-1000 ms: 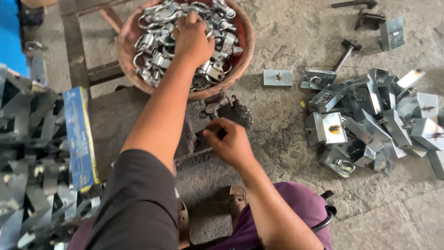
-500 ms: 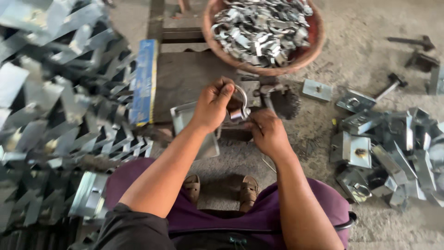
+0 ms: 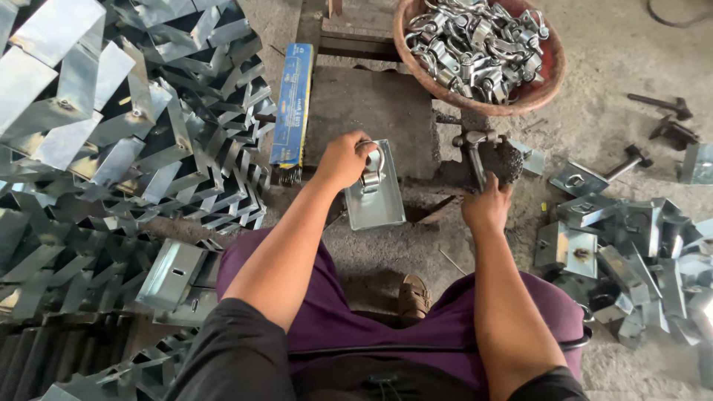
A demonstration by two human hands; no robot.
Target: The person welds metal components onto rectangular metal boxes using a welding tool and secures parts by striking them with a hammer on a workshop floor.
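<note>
Metal plate: galvanised plate (image 3: 375,199) lies flat on the concrete floor (image 3: 609,82) in front of the person's knees, just right of a dark slab (image 3: 371,111).
Left hand: left hand (image 3: 343,160) is closed on a shiny U-shaped shackle (image 3: 373,169) and holds it against the plate's upper end.
Right hand: right hand (image 3: 486,208) is wrapped around the lower part of a dark hammer (image 3: 486,156); the head stands just right of the plate, apparently resting on the floor, though the view is too cluttered to be sure.
Bowl: reddish bowl (image 3: 479,52) heaped with shackles sits at the far edge of the floor space, beyond the hammer.
Left side: large pile of folded metal brackets (image 3: 111,126) fills the left edge; a blue box (image 3: 292,104) lies between the pile and the slab.
Right side: smaller heap of finished plates (image 3: 631,252) lies near the right edge, well apart from the plate in hand.
Below: purple trousers (image 3: 356,312).
</note>
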